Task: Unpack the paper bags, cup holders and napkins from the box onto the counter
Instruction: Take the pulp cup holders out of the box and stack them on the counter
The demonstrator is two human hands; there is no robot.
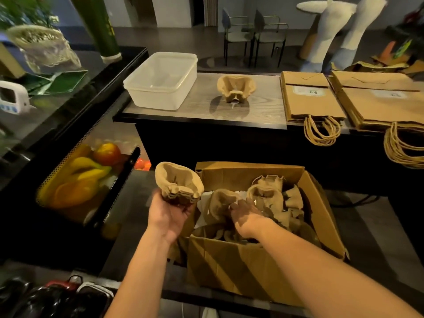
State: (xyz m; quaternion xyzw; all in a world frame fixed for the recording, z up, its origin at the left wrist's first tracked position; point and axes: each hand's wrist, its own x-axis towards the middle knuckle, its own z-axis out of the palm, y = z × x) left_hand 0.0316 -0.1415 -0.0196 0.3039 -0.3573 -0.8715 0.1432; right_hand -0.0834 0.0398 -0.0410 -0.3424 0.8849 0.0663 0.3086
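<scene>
An open cardboard box point(229, 265) stands in front of me with several brown pulp cup holders point(267, 193) and some white paper inside. My left hand point(168, 213) holds a small stack of cup holders point(179, 182) just left of the box, above its rim. My right hand point(246, 215) reaches into the box and its fingers grip another cup holder point(220, 203). One cup holder point(236, 87) stands on the grey counter point(199, 106). Two stacks of flat brown paper bags point(309, 99) point(385, 104) lie on the counter at the right, handles hanging over its edge.
A clear plastic tub point(163, 80) sits on the counter's left end. A glass display case point(85, 177) with fruit stands at the left. Chairs point(254, 35) and a white table point(321, 8) are beyond the counter. Dark items lie on the floor at bottom left.
</scene>
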